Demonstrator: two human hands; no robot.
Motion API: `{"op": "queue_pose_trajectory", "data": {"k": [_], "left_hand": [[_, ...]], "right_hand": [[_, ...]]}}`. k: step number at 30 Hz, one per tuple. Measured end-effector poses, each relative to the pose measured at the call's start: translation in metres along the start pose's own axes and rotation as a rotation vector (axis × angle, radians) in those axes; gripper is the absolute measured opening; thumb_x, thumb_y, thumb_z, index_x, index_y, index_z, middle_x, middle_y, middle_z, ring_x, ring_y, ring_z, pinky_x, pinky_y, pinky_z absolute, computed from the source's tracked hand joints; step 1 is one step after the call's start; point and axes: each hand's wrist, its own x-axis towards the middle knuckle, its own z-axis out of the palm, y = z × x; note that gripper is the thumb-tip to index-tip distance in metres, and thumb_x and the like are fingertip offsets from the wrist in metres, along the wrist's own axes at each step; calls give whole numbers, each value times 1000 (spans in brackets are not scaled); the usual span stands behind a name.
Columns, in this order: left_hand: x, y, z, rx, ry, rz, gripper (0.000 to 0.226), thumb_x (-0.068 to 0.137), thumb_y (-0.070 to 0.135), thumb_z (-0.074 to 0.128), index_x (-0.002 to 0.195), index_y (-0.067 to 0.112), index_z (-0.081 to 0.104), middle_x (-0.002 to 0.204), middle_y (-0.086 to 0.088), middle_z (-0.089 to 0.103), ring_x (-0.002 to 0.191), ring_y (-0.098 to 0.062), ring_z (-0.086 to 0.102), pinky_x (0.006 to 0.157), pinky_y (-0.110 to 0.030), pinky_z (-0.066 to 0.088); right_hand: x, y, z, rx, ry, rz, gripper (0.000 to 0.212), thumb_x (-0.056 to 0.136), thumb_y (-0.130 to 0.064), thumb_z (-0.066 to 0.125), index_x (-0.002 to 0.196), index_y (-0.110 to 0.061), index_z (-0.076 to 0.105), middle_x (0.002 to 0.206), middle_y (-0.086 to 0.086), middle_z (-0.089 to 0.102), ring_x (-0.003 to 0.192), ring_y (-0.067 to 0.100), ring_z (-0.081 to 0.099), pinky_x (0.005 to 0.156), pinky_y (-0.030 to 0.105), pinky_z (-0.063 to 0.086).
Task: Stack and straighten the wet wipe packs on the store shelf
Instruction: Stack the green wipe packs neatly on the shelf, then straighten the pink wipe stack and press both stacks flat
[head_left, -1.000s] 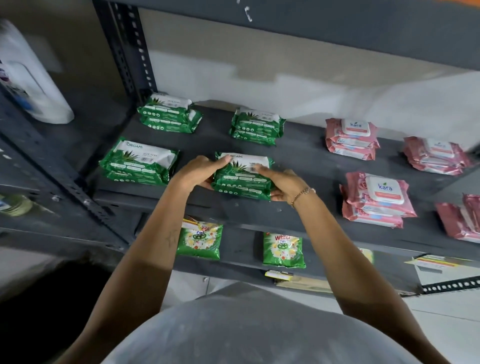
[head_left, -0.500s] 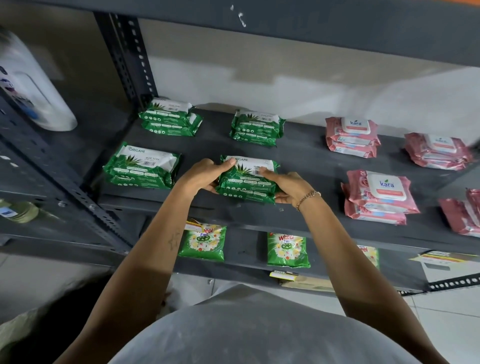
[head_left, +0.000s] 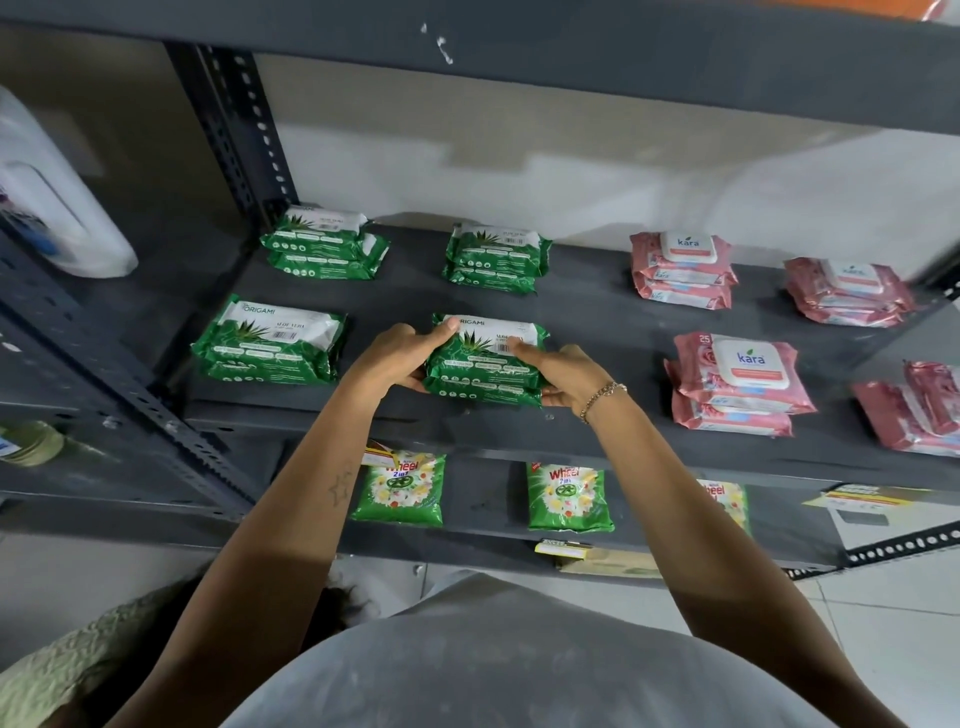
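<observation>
Head view: a person's left hand (head_left: 397, 356) and right hand (head_left: 563, 376) clasp the two ends of a green stack (head_left: 485, 361) of two wet wipe packs, which sits at the front centre of a dark grey shelf (head_left: 597, 322). The left thumb lies on the top pack's white label; the right fingers curl over its right end, and a bracelet (head_left: 602, 397) circles that wrist.

The shelf carries more paired packs. To the left of the held stack, apart from it, lies a second green stack (head_left: 270, 340). Behind these, near the wall, are a rear-left green stack (head_left: 324, 244) and a rear-centre green stack (head_left: 496, 257), the top pack of each slightly skewed on the lower. On the right half are pink packs: a rear pink stack (head_left: 680, 270), a far-right pink stack (head_left: 847, 291), a front pink stack (head_left: 737, 382) with a white lid facing up, and loose pink packs (head_left: 914, 408) cut off by the frame edge.

On the lower shelf (head_left: 488, 499), green detergent pouches (head_left: 569, 499) stand upright. A white jug (head_left: 49, 197) stands on the neighbouring rack at left.
</observation>
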Motion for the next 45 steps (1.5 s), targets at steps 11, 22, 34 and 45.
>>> {"op": "queue_pose_trajectory", "data": {"k": [11,22,34,45], "left_hand": [[9,-10,-4,75,89,-3,107,51,93,54,105,1,68,102,-17,74,87,-28,74,81,-47,60],[-33,44,45,118,650,616,20,86,22,66,101,9,68,101,-11,68,90,-21,65,86,-39,54],[-42,115,244,5,-191,64,62,88,64,48,110,7,64,130,-17,61,121,-33,56,105,-42,43],[-37,111,292,-97,-31,-27,52,81,52,55,101,7,73,101,-11,75,92,-26,71,94,-41,54]], "right_hand": [[-12,-12,3,-19,7,-22,52,75,-56,68,92,-9,52,89,8,43,82,20,46,74,34,50],[-45,-11,-46,-135,57,-169,61,77,-56,65,110,-5,68,123,12,65,97,18,62,93,30,49],[-79,53,-238,-45,555,-106,60,91,-47,51,114,7,62,125,25,61,115,40,57,97,42,44],[-43,94,-250,120,244,-32,45,78,-51,66,92,-8,68,85,6,70,73,21,63,79,39,56]]}}
